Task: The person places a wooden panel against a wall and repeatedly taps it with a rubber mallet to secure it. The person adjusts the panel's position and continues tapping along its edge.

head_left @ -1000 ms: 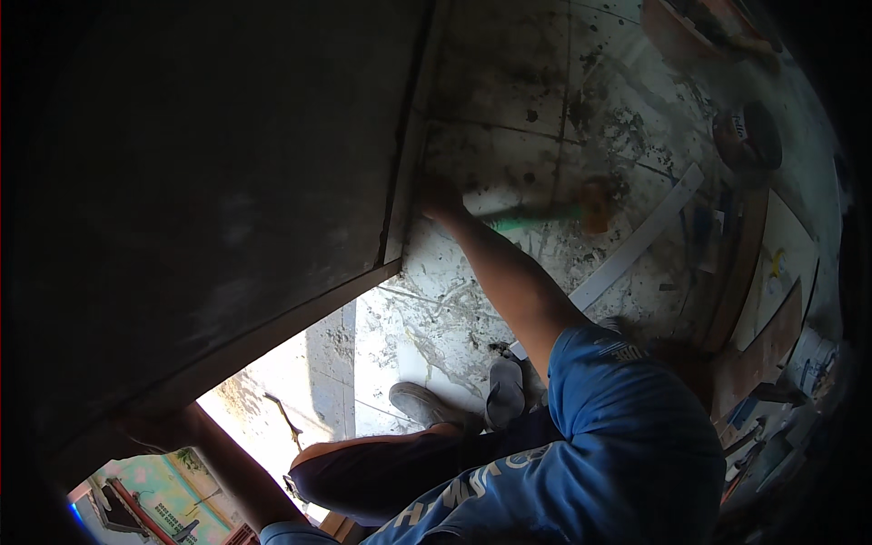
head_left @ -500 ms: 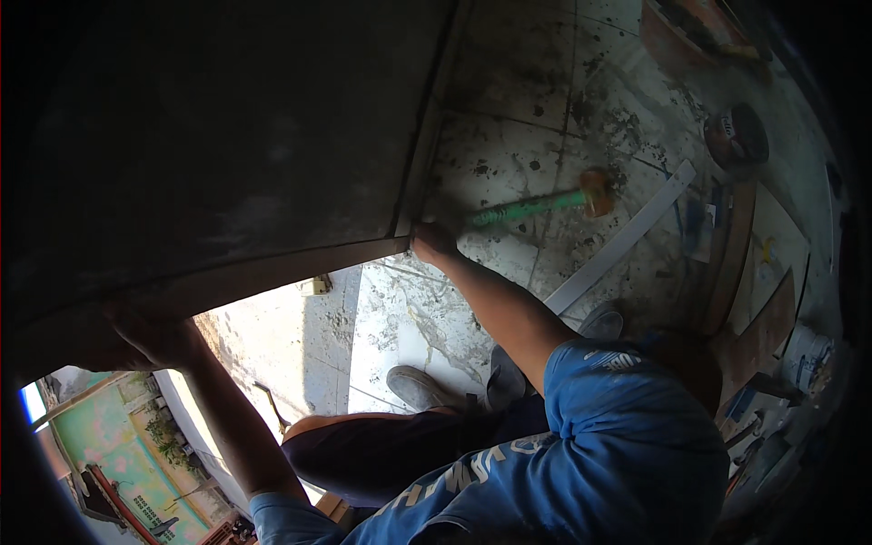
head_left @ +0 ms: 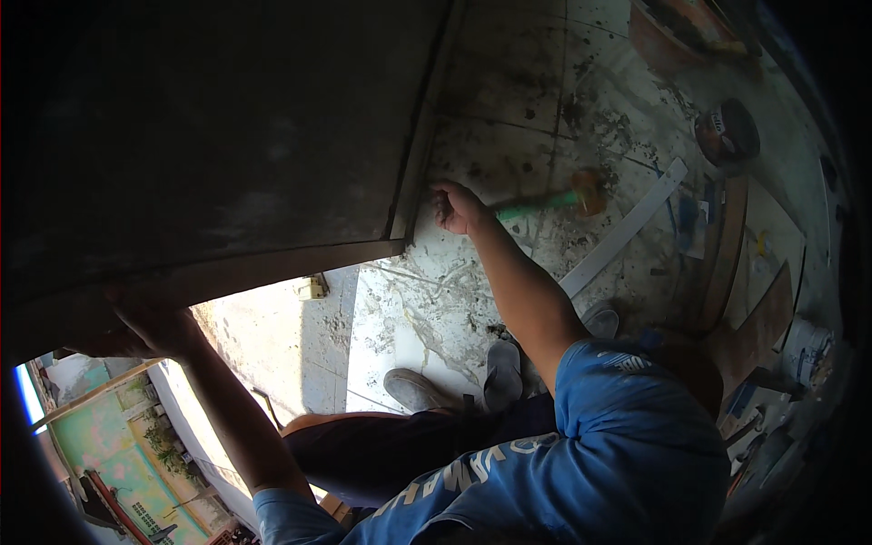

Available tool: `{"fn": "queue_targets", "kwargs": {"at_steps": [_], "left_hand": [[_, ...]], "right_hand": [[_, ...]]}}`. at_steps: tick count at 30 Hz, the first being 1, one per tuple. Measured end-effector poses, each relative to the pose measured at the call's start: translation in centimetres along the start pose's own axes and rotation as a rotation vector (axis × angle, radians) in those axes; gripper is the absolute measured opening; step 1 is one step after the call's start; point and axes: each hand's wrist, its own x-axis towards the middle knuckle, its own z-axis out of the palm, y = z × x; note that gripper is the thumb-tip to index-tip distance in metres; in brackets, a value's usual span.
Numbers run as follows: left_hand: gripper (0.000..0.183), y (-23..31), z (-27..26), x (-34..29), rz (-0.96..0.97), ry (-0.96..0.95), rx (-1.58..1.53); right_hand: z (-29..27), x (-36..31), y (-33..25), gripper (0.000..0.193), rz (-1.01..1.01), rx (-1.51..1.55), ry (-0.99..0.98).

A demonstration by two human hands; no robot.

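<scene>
A large dark panel (head_left: 236, 136) with a raised border fills the upper left. My left hand (head_left: 154, 331) grips its lower border strip (head_left: 282, 265), thumb on the near face and fingers below; shadow hides part of them. My right hand (head_left: 457, 207) is just beyond the panel's right border (head_left: 420, 150), fingers curled in. Whether anything is between them cannot be made out. Behind that wrist, a mallet with a green handle and orange head (head_left: 590, 191) lies on the floor, and the hand covers the handle's end.
On the stained tile floor (head_left: 509, 159) lie a pale flat strip (head_left: 627, 227) and a sandal (head_left: 502, 374). To the right are a dark round tub (head_left: 727, 132), a reddish basin (head_left: 672, 41) and boards (head_left: 722, 259). Sunlit ground shows below the panel.
My right hand has left the panel's lower right corner and moved up along the right border. My left hand keeps its grip, and the panel stays nearly where it was.
</scene>
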Motion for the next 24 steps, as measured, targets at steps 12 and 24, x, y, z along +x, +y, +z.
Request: {"fn": "queue_targets", "kwargs": {"at_steps": [12, 24], "left_hand": [[0.045, 2.8, 0.1, 0.7, 0.686, -0.155, 1.225], [0.054, 5.0, 1.1, 0.8, 0.877, -0.138, 1.615]], "right_hand": [[3.2, 4.1, -9.0, 0.01, -0.431, 0.324, -0.14], [5.3, 9.4, -9.3, 0.041, -0.794, -0.237, -0.143]]}}
